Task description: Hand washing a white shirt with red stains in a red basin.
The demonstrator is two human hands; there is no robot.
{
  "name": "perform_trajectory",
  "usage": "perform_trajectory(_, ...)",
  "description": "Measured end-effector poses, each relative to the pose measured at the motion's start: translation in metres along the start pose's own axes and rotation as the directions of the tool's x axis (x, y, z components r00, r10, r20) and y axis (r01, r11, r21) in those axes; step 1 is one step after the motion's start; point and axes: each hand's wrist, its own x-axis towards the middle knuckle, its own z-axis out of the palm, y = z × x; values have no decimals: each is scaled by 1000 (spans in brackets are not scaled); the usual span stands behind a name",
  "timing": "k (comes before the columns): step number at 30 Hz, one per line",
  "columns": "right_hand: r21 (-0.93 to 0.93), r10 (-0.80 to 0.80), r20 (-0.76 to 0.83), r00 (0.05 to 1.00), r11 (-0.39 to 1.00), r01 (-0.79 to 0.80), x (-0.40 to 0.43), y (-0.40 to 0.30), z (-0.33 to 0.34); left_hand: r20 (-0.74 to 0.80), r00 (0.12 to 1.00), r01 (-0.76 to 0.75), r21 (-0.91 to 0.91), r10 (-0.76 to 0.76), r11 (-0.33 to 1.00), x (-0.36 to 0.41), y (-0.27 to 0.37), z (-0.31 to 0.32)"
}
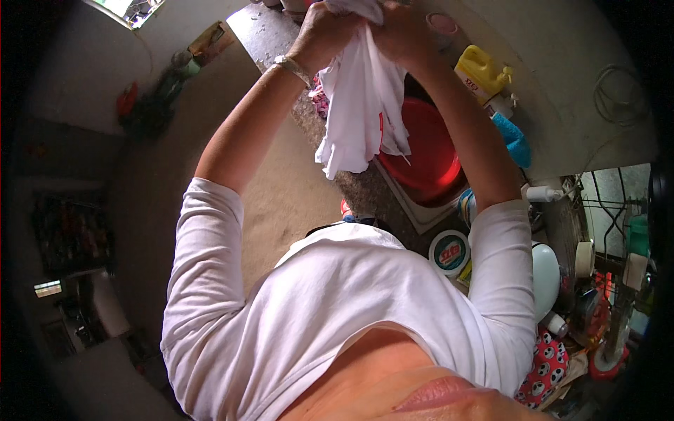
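Observation:
A white cloth garment [363, 105] hangs from both my hands at the top of the view, bunched between them and loose below. My left hand [329, 34] grips it from one side; a bracelet is on that wrist. My right hand [403, 37] holds it from the other side, its fingers partly hidden by the cloth. Behind the cloth's lower end, a red plastic basin [426, 152] sits in a sink [421, 218]. A patterned pink cloth [319, 100] lies on the counter beside the garment.
A yellow jug [480, 73] and a blue cloth [512, 139] are by the wall at the right. A round tub with a green lid [449, 252] stands near my right elbow. The stone counter's edge [300, 123] runs diagonally. A crowded rack [605, 252] is at the far right.

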Motion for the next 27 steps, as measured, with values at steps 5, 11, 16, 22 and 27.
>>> perform_trajectory(5,51,-37,-24,999,998,39,3,23,10,0,997,-83,-32,84,996,3,-10,5)
perform_trajectory(11,-7,-3,-47,999,1000,2,-10,28,15,-41,964,246,-220,-261,944,-1,-5,26)
perform_trajectory(16,70,8,126,992,997,-17,-3,9,10,-49,999,-5,-394,-15,919,-18,-42,16)
perform_trajectory(22,759,-38,265,964,625,-184,9,55,-19,233,796,604,-236,-559,761,-21,-9,-33)
perform_trajectory(27,698,47,242,969,686,-208,14,42,-40,234,829,554,-216,-509,804,-13,-17,-54)
